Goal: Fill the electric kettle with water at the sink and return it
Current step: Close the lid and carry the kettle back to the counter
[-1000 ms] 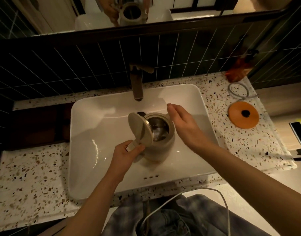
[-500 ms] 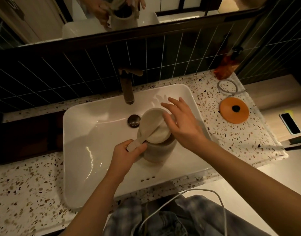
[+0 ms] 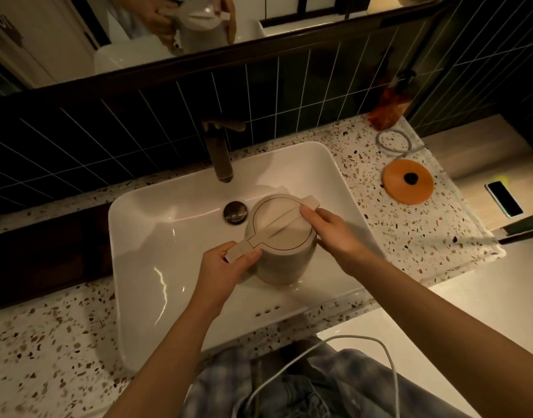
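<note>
A beige electric kettle (image 3: 281, 260) is held over the white sink basin (image 3: 168, 236), its round lid (image 3: 277, 224) lying flat and closed on top. My left hand (image 3: 226, 267) grips the handle at the kettle's near left side. My right hand (image 3: 331, 233) rests against the kettle's right side, with the thumb pressing on the lid's edge. The brass faucet (image 3: 220, 152) stands behind the kettle with no water running from it. The orange kettle base (image 3: 408, 182) lies on the speckled counter to the right, its grey cord (image 3: 395, 141) coiled behind it.
The round drain plug (image 3: 235, 212) sits just left of the kettle. An orange-red bottle (image 3: 389, 110) stands at the back right corner. A phone (image 3: 505, 199) lies on a wooden ledge at the far right. A mirror runs above the dark tiled wall. A white cable (image 3: 364, 342) hangs near my body.
The lid, upright and open a second ago, has swung down and now lies closed under my right hand. The kettle has shifted slightly right, away from the faucet.
</note>
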{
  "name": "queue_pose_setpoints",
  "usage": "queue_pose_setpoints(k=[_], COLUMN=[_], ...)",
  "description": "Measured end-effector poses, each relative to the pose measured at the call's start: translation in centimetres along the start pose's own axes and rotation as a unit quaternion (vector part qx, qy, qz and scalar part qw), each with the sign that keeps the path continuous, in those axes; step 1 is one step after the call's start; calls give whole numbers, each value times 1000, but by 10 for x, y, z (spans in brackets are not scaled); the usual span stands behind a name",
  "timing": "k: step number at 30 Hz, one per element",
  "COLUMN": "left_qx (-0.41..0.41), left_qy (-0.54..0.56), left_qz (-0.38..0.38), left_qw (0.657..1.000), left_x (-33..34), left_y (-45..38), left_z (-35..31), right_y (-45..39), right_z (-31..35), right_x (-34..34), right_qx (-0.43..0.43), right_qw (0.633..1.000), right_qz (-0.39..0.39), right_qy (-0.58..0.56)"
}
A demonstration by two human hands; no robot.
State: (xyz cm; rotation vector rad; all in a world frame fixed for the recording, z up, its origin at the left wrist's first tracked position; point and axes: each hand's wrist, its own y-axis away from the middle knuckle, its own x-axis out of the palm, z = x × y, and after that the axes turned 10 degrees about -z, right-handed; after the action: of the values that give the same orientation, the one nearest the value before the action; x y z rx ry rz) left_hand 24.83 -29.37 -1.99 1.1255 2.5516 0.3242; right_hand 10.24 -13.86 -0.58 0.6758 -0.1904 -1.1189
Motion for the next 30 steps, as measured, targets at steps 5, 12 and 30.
queue_pose_setpoints(k=[5, 12, 30], left_qx=[12, 35, 83], left_qy=[-13, -35, -86], left_qz=[5, 42, 55], left_qw=[1000, 998, 991], left_x=[-2, 1, 116], left_y=[-5, -12, -14], left_z=[2, -14, -103], right_y=[0, -3, -37], right_z=[-1, 4, 67], right_x=[5, 0, -133], right_qx=[22, 39, 30], right_qw=[996, 980, 975], right_qz=[-4, 15, -8], right_qy=[-90, -193, -220])
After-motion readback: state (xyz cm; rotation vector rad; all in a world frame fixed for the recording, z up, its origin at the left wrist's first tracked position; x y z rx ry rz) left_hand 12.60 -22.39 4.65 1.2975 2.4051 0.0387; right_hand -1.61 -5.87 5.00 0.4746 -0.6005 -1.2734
